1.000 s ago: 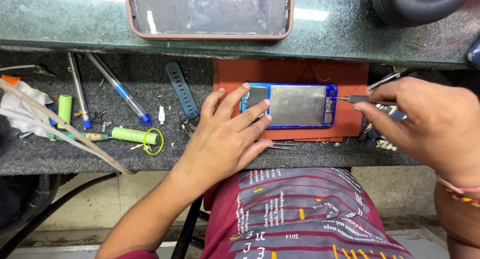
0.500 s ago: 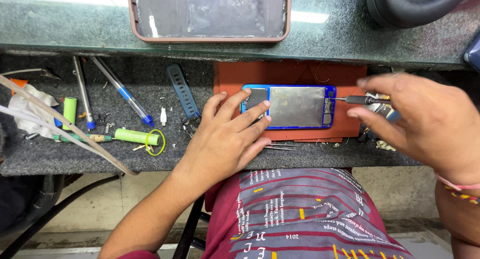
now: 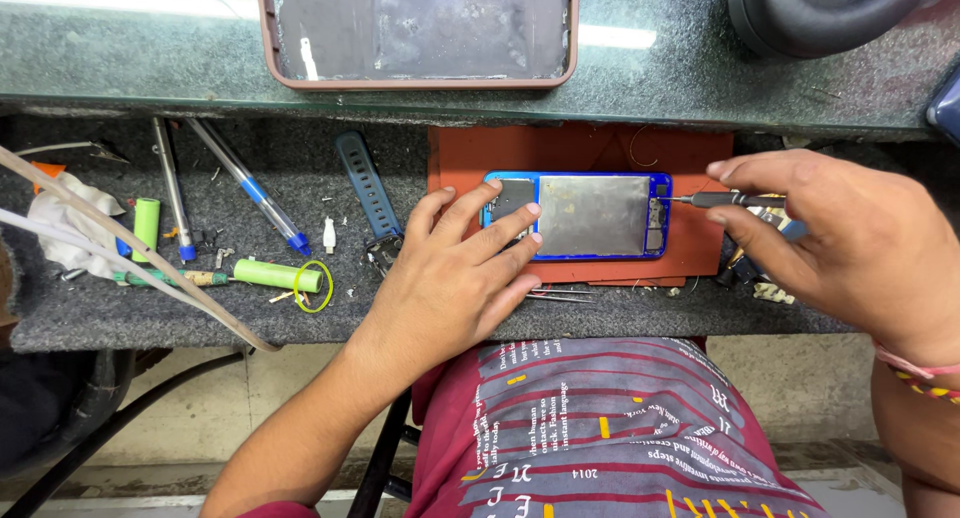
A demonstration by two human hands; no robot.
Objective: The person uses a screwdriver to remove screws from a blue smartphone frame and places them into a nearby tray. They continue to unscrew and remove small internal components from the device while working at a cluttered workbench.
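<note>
Near the left edge of the dark felt-covered worktop (image 3: 300,323) lies a crumpled white cloth (image 3: 62,218), with a short green cylinder (image 3: 146,226) just beside it. Two pens (image 3: 250,190) lie slanted next to that, blue tips pointing toward the front edge. Closer to the front edge rests a longer green cylinder (image 3: 268,273), touching a yellow-green ring (image 3: 314,287). A dark blue watch strap (image 3: 366,190) lies just left of the red mat (image 3: 585,150), which sits toward the worktop's back edge.

The left hand (image 3: 455,278) lies flat with its fingers spread, its grip released; the fingertips (image 3: 530,210) press on the left end of the opened blue phone (image 3: 592,215), pinning it to the mat. The phone lies face down in the middle of the mat, long side parallel to the back edge, its grey metal shield exposed. Thin metal tweezers (image 3: 560,297) lie just under the left hand at the mat's front edge.

The right hand (image 3: 850,243) is clenched around a slim dark screwdriver (image 3: 725,200), held level, with its tip touching the phone's right end.

On the raised green shelf behind the worktop, a brown-rimmed phone case (image 3: 420,33) lies open side up, and a dark round object (image 3: 825,13) sits toward the right corner.
</note>
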